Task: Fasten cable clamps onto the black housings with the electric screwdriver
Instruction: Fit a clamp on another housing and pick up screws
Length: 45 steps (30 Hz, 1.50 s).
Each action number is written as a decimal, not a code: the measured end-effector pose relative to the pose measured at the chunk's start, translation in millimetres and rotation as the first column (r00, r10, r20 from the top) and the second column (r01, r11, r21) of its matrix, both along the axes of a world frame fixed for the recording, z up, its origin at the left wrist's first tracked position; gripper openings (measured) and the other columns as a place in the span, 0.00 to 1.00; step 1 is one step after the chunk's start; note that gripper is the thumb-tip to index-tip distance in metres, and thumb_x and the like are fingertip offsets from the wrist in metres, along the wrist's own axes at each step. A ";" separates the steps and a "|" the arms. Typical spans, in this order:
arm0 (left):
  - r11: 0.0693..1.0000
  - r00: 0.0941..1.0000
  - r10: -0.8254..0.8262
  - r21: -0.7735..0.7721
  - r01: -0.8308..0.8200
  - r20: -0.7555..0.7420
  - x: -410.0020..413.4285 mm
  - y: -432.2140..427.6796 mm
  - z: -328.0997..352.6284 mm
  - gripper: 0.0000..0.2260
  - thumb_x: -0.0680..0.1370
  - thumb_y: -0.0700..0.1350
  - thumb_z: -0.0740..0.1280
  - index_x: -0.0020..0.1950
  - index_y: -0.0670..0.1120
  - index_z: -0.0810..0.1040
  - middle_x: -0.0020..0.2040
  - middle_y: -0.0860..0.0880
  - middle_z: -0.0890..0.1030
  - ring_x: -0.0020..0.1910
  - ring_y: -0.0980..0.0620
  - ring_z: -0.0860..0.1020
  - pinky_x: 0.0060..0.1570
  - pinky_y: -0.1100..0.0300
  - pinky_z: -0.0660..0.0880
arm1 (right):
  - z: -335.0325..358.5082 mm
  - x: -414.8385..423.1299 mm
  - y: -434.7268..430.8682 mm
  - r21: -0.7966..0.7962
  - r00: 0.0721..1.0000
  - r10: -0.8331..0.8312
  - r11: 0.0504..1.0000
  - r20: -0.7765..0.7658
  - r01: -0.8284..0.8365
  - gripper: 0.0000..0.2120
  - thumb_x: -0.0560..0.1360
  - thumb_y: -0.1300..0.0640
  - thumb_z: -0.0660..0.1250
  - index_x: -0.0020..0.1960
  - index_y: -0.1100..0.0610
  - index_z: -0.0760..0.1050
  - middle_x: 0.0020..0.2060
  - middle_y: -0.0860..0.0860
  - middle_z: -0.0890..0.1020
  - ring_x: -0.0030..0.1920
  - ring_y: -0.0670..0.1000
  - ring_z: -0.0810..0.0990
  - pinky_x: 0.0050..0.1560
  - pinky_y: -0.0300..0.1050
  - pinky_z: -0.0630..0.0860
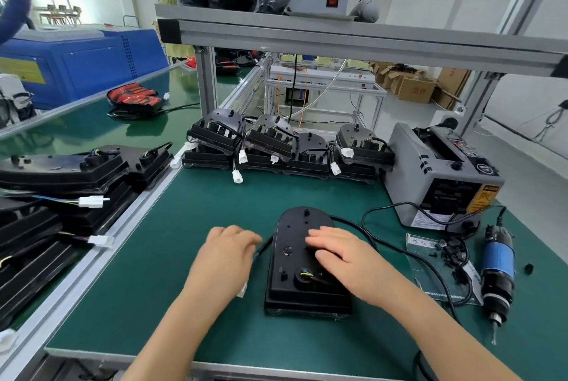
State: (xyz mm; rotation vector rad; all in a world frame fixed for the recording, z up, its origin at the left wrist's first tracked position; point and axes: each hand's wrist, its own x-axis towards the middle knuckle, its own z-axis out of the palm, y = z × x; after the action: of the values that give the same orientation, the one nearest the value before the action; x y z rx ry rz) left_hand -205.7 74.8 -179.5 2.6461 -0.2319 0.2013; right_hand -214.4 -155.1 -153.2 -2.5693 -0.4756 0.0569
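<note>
While the right hand (338, 254) lies spread on the black housing (290, 227), the left hand (227, 254) sits beside it; grip blurred

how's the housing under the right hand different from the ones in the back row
The front housing lies alone and flat on the green mat; the back-row housings are stacked in two layers, the upper ones tilted. The right hand rests on the front housing; no hand touches the back-row housings. The back row's white connectors hang in plain view; the front housing's cable end is mostly hidden under the left hand. All are black, with cables.
</note>
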 end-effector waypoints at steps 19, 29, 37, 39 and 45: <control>0.856 0.919 0.050 -0.458 -0.242 -0.391 -17.8 -19.4 9.0 0.11 0.77 0.49 0.64 0.38 0.44 0.74 0.29 0.52 0.74 0.28 0.54 0.73 0.38 0.56 0.77 | -1.5 -2.4 -13.2 -0.027 0.897 -0.325 0.943 -0.298 0.333 0.36 0.76 0.35 0.58 0.76 0.54 0.58 0.74 0.48 0.63 0.73 0.49 0.63 0.71 0.46 0.61; 0.543 0.907 -0.176 -0.806 -0.234 -0.382 -60.1 -46.9 9.1 0.16 0.80 0.47 0.60 0.41 0.67 0.80 0.39 0.65 0.78 0.34 0.68 0.72 0.37 0.77 0.67 | -4.5 -4.7 -3.7 0.106 0.922 -0.254 0.949 -0.292 0.296 0.10 0.79 0.50 0.61 0.60 0.46 0.72 0.56 0.41 0.78 0.52 0.40 0.76 0.53 0.39 0.73; -0.210 0.811 -0.196 -0.784 -0.584 -0.552 -66.0 -64.6 4.1 0.33 0.59 0.29 0.75 0.62 0.34 0.72 0.56 0.34 0.78 0.50 0.40 0.80 0.50 0.51 0.77 | -2.5 6.0 -6.0 0.175 0.910 -0.310 0.915 -0.274 0.364 0.22 0.81 0.54 0.59 0.74 0.56 0.64 0.72 0.47 0.67 0.73 0.48 0.63 0.67 0.40 0.58; -0.290 0.806 -0.342 -0.761 -0.580 -0.484 -69.6 -63.1 16.9 0.15 0.69 0.27 0.71 0.55 0.30 0.77 0.47 0.32 0.82 0.39 0.39 0.83 0.35 0.52 0.80 | -1.7 9.5 -5.5 0.172 0.918 -0.295 0.922 -0.264 0.346 0.22 0.81 0.54 0.58 0.74 0.56 0.64 0.73 0.48 0.66 0.73 0.48 0.62 0.69 0.41 0.57; -0.232 0.740 -0.383 -0.718 -0.656 -0.553 -68.6 -59.5 14.4 0.19 0.72 0.30 0.70 0.63 0.39 0.73 0.55 0.37 0.80 0.42 0.37 0.83 0.37 0.43 0.80 | 3.6 17.9 -3.2 0.229 0.927 -0.275 0.914 -0.256 0.334 0.21 0.81 0.51 0.59 0.72 0.53 0.67 0.71 0.46 0.69 0.72 0.48 0.64 0.68 0.41 0.58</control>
State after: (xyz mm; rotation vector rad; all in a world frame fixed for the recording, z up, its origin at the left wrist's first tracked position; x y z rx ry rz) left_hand -274.3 15.3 -165.1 0.7381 0.4549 -0.3928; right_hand -196.6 -158.3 -149.6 -2.3031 0.0095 0.1518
